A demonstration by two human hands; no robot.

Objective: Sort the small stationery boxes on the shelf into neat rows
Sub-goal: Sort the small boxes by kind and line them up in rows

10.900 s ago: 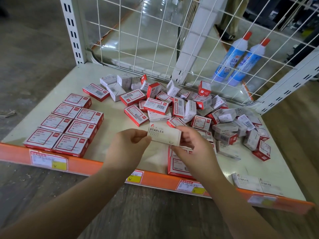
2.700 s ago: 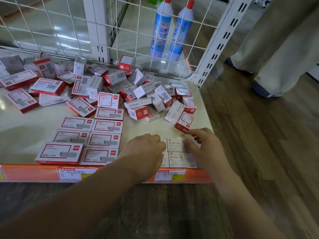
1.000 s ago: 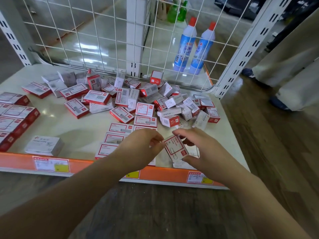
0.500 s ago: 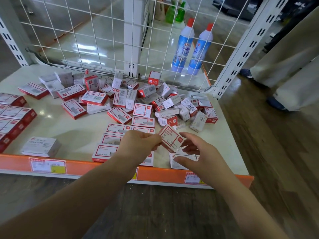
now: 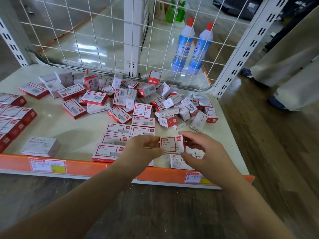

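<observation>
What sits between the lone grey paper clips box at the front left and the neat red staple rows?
Nothing: in the head view only bare shelf separates the grey paper clips box from the red staple rows.

Both hands, left hand [image 5: 143, 149] and right hand [image 5: 205, 152], pinch a small red-and-white cardboard paper-clip box [image 5: 172, 144] between them; just beneath lies a white cardboard staples box [image 5: 177, 161] on the cream metal shelf [image 5: 69, 135].

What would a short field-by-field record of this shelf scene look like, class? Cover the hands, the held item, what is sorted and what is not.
left hand: grips the left edge of the held box
right hand: grips its right edge
held box: red-and-white paper clips box, face up, above the shelf front
sorted rows: red-framed boxes, flat, two columns
loose pile: jumbled boxes near the wire grid
blue bottles: two, upright, behind the grid
</observation>
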